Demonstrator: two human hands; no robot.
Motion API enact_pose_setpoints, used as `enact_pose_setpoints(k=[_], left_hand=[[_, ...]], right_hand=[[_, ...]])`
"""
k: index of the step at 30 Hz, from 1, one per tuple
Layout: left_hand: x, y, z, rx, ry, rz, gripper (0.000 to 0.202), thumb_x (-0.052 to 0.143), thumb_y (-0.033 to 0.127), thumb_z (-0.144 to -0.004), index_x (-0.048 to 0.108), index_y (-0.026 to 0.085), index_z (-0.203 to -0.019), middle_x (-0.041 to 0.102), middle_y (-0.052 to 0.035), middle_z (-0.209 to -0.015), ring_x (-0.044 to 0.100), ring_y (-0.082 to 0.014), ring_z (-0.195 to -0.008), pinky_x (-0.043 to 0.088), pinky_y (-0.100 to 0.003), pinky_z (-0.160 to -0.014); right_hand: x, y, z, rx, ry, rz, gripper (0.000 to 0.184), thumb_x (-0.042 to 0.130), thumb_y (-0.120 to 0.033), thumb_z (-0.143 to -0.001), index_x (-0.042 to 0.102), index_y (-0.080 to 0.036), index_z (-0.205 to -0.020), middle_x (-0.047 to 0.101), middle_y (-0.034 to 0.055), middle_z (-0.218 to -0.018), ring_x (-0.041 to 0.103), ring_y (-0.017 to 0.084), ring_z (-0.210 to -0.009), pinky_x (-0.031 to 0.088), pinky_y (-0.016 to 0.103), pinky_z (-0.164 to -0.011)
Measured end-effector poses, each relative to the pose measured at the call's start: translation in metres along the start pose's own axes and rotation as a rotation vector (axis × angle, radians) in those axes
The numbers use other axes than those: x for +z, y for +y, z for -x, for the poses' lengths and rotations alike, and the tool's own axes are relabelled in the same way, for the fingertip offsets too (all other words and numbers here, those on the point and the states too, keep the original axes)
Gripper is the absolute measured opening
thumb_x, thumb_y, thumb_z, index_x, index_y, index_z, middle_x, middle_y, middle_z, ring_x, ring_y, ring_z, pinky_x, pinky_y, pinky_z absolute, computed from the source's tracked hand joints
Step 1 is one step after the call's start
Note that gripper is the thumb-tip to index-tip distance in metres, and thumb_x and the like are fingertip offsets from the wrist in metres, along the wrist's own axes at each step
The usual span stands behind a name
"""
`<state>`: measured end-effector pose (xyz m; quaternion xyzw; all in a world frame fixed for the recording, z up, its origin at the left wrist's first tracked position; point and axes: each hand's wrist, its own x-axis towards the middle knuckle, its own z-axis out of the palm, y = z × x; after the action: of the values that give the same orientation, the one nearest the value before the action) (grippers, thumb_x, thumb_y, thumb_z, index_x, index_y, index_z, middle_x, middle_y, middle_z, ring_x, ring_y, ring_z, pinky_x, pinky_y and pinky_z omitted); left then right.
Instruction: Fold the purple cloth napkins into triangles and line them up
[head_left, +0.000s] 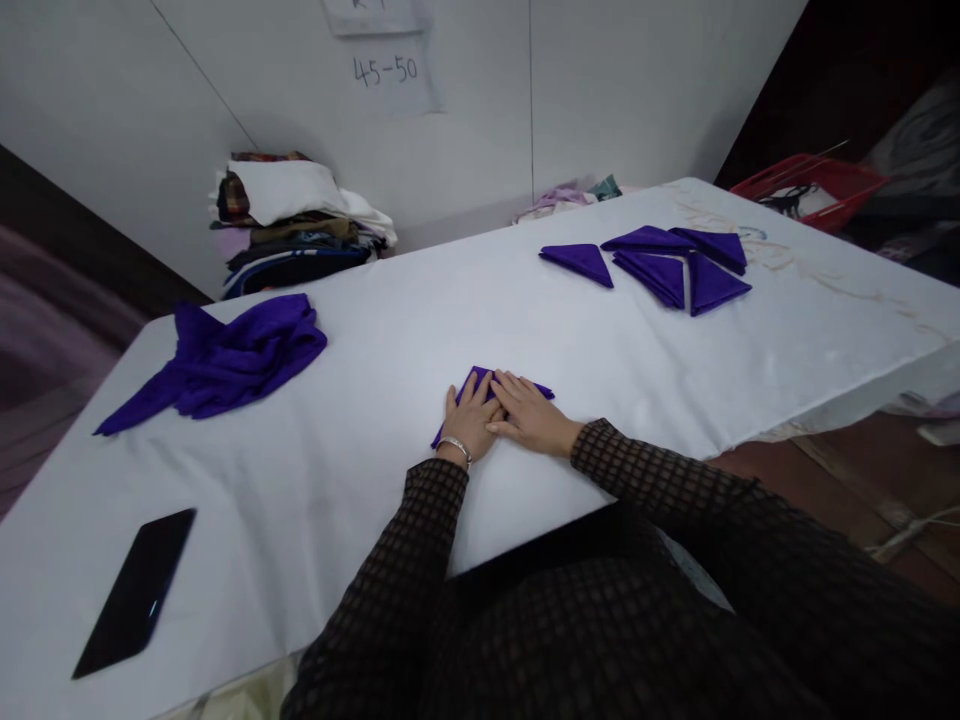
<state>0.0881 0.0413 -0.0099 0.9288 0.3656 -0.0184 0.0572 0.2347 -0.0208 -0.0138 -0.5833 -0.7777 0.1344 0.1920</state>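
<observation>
A purple cloth (480,376) folded into a triangle lies on the white-covered table (405,330) in front of me. My left hand (471,422) presses flat on it, fingers stretched out, with a silver bracelet at the wrist. My right hand (531,412) lies flat beside it, touching the left hand and covering part of the cloth. Both hands hide the cloth's middle. Farther right, several purple folded triangles (649,278) lie grouped together, with one triangle (577,263) a little apart. A loose, crumpled heap of purple cloth (240,355) rests at the left.
A black phone (137,590) lies at the table's near left. Stacked clothes (292,225) stand behind the table's far edge, against the wall. A red basket (814,190) sits past the far right corner. Handwritten paper (390,75) hangs on the wall.
</observation>
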Motion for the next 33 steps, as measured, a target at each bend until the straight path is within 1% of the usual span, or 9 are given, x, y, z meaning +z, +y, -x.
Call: enact_pose_setpoints(k=[4, 10, 14, 17, 20, 23, 28, 31, 33], left_hand=[[-0.001, 0.001, 0.001, -0.01, 0.012, 0.015, 0.045, 0.031, 0.039, -0.094, 0.039, 0.038, -0.139, 0.022, -0.0013, -0.155, 0.011, -0.0263, -0.143, 0.013, -0.059, -0.11], [-0.002, 0.001, 0.001, -0.018, 0.026, 0.034, 0.044, 0.028, 0.042, -0.095, 0.044, 0.036, -0.136, 0.023, -0.0012, -0.154, 0.015, -0.0256, -0.142, 0.013, -0.059, -0.11], [-0.002, 0.003, 0.001, -0.02, 0.03, 0.039, 0.046, 0.027, 0.045, -0.095, 0.042, 0.036, -0.137, 0.023, -0.0007, -0.155, 0.014, -0.0252, -0.143, 0.013, -0.058, -0.111], [-0.001, 0.004, 0.003, -0.042, 0.036, 0.026, 0.052, 0.025, 0.047, -0.095, 0.034, 0.03, -0.142, 0.023, -0.0023, -0.154, 0.014, -0.0245, -0.143, 0.014, -0.057, -0.112], [0.0, 0.001, 0.01, -0.108, 0.04, 0.014, 0.063, 0.024, 0.055, -0.092, 0.027, 0.023, -0.146, 0.023, -0.0063, -0.154, 0.013, -0.0255, -0.143, 0.014, -0.056, -0.112], [0.001, -0.007, 0.023, -0.172, 0.048, 0.008, 0.071, 0.023, 0.062, -0.09, 0.025, 0.02, -0.147, 0.022, -0.0082, -0.154, 0.013, -0.0268, -0.143, 0.015, -0.055, -0.112], [0.003, -0.021, 0.044, -0.266, 0.045, 0.021, 0.073, 0.022, 0.062, -0.09, 0.021, 0.017, -0.147, 0.022, -0.0106, -0.154, 0.016, -0.0268, -0.142, 0.016, -0.054, -0.112], [0.004, -0.024, 0.051, -0.31, 0.041, 0.04, 0.074, 0.023, 0.061, -0.09, 0.021, 0.014, -0.147, 0.023, -0.0122, -0.154, 0.016, -0.0263, -0.142, 0.014, -0.054, -0.113], [0.004, -0.024, 0.052, -0.335, 0.041, 0.068, 0.073, 0.021, 0.061, -0.09, 0.023, 0.014, -0.147, 0.023, -0.0116, -0.154, 0.016, -0.0261, -0.142, 0.013, -0.055, -0.113]], right_hand=[[0.001, 0.007, 0.008, 0.006, 0.007, 0.057, 0.084, 0.03, -0.065, -0.09, 0.025, -0.003, -0.145, 0.021, 0.0212, -0.152, 0.015, 0.03, -0.141, 0.017, 0.046, -0.114], [0.001, 0.014, 0.019, 0.005, 0.039, 0.13, 0.082, 0.032, -0.064, -0.09, 0.026, -0.005, -0.146, 0.023, 0.0215, -0.151, 0.016, 0.031, -0.141, 0.02, 0.05, -0.112], [-0.002, 0.022, 0.027, -0.001, 0.029, 0.161, 0.079, 0.034, -0.062, -0.09, 0.029, -0.005, -0.144, 0.025, 0.0214, -0.15, 0.02, 0.031, -0.14, 0.022, 0.049, -0.111], [-0.003, 0.026, 0.029, -0.007, 0.022, 0.167, 0.077, 0.036, -0.061, -0.09, 0.03, -0.007, -0.144, 0.025, 0.021, -0.15, 0.021, 0.031, -0.139, 0.023, 0.05, -0.11], [-0.003, 0.027, 0.029, -0.009, 0.027, 0.168, 0.077, 0.037, -0.06, -0.09, 0.03, -0.007, -0.145, 0.025, 0.0207, -0.15, 0.021, 0.031, -0.139, 0.023, 0.05, -0.11], [-0.003, 0.026, 0.029, -0.01, 0.03, 0.171, 0.076, 0.036, -0.06, -0.09, 0.032, -0.006, -0.144, 0.026, 0.0203, -0.151, 0.021, 0.03, -0.139, 0.023, 0.048, -0.111], [-0.003, 0.025, 0.029, -0.006, 0.029, 0.157, 0.075, 0.036, -0.059, -0.09, 0.031, -0.008, -0.145, 0.027, 0.0197, -0.15, 0.022, 0.03, -0.139, 0.023, 0.049, -0.11], [-0.003, 0.025, 0.029, -0.005, 0.039, 0.157, 0.075, 0.037, -0.059, -0.09, 0.03, -0.008, -0.145, 0.028, 0.0196, -0.15, 0.023, 0.03, -0.139, 0.023, 0.049, -0.11], [-0.002, 0.025, 0.028, 0.001, 0.042, 0.162, 0.075, 0.038, -0.059, -0.09, 0.031, -0.008, -0.144, 0.028, 0.0198, -0.15, 0.024, 0.03, -0.139, 0.023, 0.048, -0.11]])
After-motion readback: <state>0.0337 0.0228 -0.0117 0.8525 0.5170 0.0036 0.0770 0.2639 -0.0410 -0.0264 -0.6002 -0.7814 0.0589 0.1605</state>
